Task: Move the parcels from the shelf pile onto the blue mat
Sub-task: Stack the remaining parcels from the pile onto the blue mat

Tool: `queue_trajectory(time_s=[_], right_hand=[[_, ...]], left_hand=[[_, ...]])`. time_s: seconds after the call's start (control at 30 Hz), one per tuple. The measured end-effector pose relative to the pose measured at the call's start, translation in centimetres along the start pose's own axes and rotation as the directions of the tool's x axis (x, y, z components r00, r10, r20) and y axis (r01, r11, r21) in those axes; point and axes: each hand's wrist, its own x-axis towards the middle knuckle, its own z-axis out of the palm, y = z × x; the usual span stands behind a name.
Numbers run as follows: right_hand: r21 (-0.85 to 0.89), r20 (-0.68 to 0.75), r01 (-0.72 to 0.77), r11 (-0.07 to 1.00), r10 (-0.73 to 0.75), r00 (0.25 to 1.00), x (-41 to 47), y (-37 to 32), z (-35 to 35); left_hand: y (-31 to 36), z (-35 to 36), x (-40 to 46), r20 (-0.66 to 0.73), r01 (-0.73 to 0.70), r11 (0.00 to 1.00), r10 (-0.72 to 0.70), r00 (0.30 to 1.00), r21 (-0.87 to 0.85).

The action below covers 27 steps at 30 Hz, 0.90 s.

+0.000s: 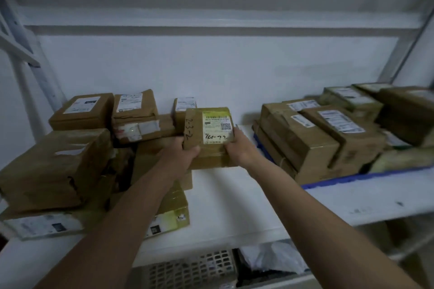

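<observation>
- Below the white shelf (pixel 234 206), nearest the camera, sits a perforated basket (pixel 192 267), with what looks like a crumpled white bag (pixel 270 258) just right of it; the dim view leaves that uncertain.
- Both forearms reach over the shelf's front edge.
- The left hand (pixel 180 150) grips the lower left corner of a brown parcel (pixel 209 134), thumb curled over its top face.
- The right hand (pixel 237 145) grips the parcel's right side, fingers wrapped round the edge by the white label.
- The parcel is held above the shelf, between the shelf pile (pixel 77 155) on its left and the blue mat (pixel 333 183) on its right.
- Stacked parcels (pixel 328 134) already cover the mat.
</observation>
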Motion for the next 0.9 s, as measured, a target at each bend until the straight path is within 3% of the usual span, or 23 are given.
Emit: queue_trajectory(time_s=[0.4, 0.9], right_hand=[[0.018, -0.149, -0.03, 0.999, 0.032, 0.988, -3.3, 2.7, -8.4], [-0.054, -0.15, -0.054, 0.997, 0.045, 0.988, 4.1, 7.5, -20.6]], left_hand=[[4.5, 6.6, -0.2, 0.172, -0.043, 0.992, 0.064, 0.983, -0.121], [12.2, 17.6, 5.5, 0.117, -0.048, 0.991, 0.063, 0.991, -0.126]])
